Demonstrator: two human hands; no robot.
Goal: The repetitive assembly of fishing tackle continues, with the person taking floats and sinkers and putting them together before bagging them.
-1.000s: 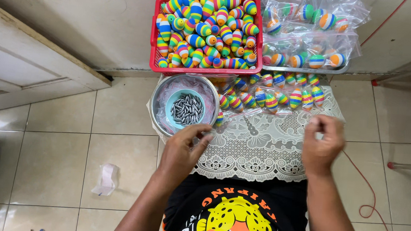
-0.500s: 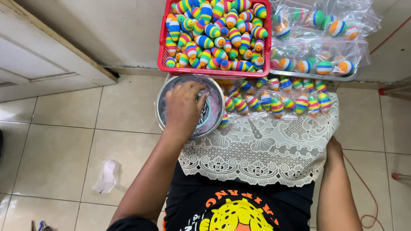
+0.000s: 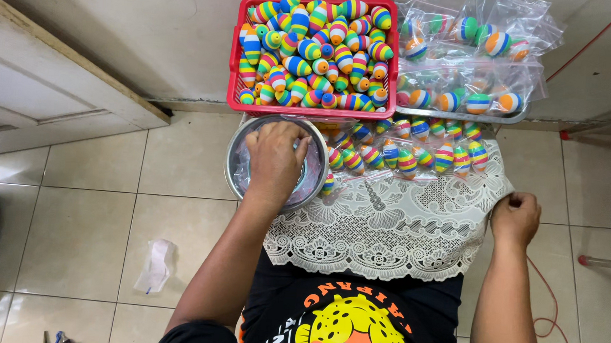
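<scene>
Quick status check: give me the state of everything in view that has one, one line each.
Left hand: inside the metal bowl, fingers curled down.
Right hand: closed, at the lace cloth edge.
Red basket: heaped full of striped floats.
Clear bags: filled with floats.
Row of floats: lying on the cloth.

Clear plastic bags [image 3: 483, 44] lie heaped at the top right, each holding a few striped, egg-shaped floats in rainbow colours; they rest on a flat grey tray [image 3: 460, 116] just right of the red basket [image 3: 236, 52]. Below them, a row of flat clear sleeves [image 3: 421, 154] lies along the far edge of the white lace cloth [image 3: 387, 227], each with one striped float inside. No labels, signs or screens show.
</scene>
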